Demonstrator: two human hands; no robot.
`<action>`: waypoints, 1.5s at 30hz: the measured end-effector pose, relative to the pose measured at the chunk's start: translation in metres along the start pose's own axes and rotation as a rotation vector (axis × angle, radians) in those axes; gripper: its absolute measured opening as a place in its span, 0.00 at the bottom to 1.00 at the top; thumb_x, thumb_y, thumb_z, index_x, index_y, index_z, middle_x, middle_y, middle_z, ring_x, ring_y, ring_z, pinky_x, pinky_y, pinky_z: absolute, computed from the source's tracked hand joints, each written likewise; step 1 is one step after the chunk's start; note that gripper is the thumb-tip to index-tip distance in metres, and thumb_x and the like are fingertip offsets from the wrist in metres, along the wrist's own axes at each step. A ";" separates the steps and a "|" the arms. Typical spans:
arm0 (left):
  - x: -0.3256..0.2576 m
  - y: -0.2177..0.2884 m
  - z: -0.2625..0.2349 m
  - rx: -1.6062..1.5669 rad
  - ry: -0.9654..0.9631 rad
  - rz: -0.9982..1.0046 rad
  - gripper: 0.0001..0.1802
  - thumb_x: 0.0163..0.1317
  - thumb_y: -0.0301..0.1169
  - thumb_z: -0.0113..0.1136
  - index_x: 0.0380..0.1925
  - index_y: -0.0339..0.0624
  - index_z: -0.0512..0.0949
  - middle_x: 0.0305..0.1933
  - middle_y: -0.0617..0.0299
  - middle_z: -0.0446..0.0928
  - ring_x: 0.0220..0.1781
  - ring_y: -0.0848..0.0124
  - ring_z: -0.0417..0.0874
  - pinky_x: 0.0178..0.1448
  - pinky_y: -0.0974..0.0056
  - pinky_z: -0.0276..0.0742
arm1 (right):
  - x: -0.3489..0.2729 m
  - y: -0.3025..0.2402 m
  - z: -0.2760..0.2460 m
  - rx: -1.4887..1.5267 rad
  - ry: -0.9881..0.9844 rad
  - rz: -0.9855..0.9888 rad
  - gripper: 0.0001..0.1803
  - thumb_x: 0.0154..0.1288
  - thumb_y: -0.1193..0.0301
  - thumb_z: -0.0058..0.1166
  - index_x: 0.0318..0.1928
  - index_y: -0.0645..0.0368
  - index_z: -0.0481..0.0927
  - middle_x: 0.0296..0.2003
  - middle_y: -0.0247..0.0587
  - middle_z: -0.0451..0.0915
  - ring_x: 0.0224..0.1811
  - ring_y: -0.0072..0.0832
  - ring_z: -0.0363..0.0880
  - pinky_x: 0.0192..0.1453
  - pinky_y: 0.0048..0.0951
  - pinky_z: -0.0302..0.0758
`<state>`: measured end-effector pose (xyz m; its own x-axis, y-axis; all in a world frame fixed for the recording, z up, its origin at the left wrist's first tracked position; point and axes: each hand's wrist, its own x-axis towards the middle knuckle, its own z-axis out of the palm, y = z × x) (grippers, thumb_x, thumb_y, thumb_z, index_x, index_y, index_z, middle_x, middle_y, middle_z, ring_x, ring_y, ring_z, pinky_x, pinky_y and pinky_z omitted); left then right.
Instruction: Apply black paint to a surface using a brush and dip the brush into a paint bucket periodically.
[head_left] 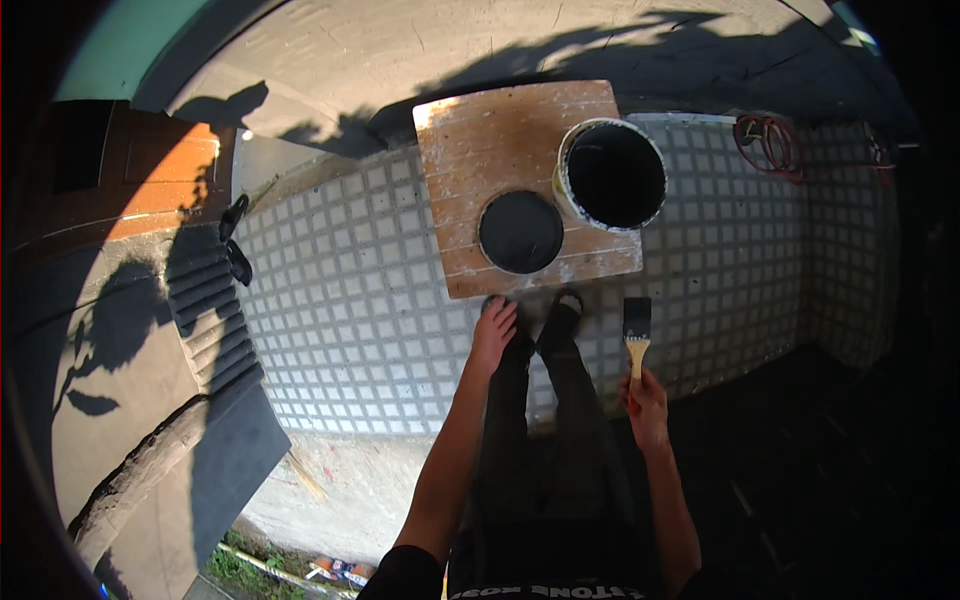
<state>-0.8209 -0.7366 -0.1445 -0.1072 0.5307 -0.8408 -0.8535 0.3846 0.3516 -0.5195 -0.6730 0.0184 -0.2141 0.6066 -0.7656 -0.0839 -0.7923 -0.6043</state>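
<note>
My right hand (pixel 648 400) is closed round the wooden handle of a wide flat paintbrush (pixel 637 330), whose dark bristles point away from me. My left hand (pixel 494 332) hangs over my left foot with its fingers loosely stretched and nothing in them. Beyond it, a worn wooden board (pixel 465 150) lies on the tiles. On the board's right side stands a pale-rimmed bucket (pixel 568 192) with a very dark inside. Just left of the bucket is a smaller round container or lid (pixel 482 235) with a dark grey surface; which of the two I cannot tell.
Patterned tiles (pixel 345 290) cover the floor around my feet. A coiled red hose or cord (pixel 768 150) lies at the far right. Dark sandals (pixel 236 245) rest by the left edge, near a log (pixel 150 465). A wall with plant shadows (pixel 400 60) runs behind the board.
</note>
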 end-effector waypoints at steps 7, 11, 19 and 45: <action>-0.098 -0.046 -0.186 1.670 0.180 0.362 0.18 0.71 0.42 0.53 0.46 0.42 0.84 0.51 0.49 0.84 0.57 0.51 0.83 0.61 0.52 0.77 | -0.077 0.023 -0.069 0.113 0.133 -0.153 0.15 0.76 0.72 0.49 0.59 0.59 0.73 0.45 0.34 0.80 0.44 0.21 0.79 0.50 0.28 0.76; -0.135 -0.028 -0.167 2.282 -0.314 -0.074 0.19 0.71 0.36 0.49 0.57 0.52 0.82 0.54 0.51 0.84 0.54 0.51 0.84 0.58 0.48 0.80 | -0.114 0.037 -0.153 0.282 0.405 -0.175 0.18 0.73 0.77 0.48 0.61 0.58 0.71 0.44 0.34 0.79 0.42 0.23 0.80 0.43 0.30 0.79; -0.149 0.028 -0.007 1.443 0.283 -0.304 0.24 0.68 0.47 0.52 0.61 0.54 0.77 0.53 0.61 0.84 0.45 0.65 0.80 0.50 0.51 0.71 | -0.143 0.054 -0.267 0.539 0.645 -0.064 0.21 0.66 0.80 0.45 0.60 0.55 0.71 0.37 0.35 0.78 0.29 0.22 0.76 0.29 0.24 0.73; 0.073 -0.078 0.514 2.265 -0.308 -0.296 0.18 0.68 0.41 0.55 0.48 0.42 0.86 0.35 0.56 0.85 0.33 0.65 0.84 0.37 0.54 0.81 | -0.139 -0.096 -0.496 0.955 1.079 -0.248 0.08 0.68 0.65 0.53 0.46 0.46 0.80 0.26 0.24 0.76 0.22 0.17 0.73 0.21 0.25 0.68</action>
<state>-0.4999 -0.3395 -0.0210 0.1107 0.2948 -0.9491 0.9464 0.2602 0.1912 0.0008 -0.6493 0.0733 0.6836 0.1439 -0.7156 -0.7012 -0.1426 -0.6985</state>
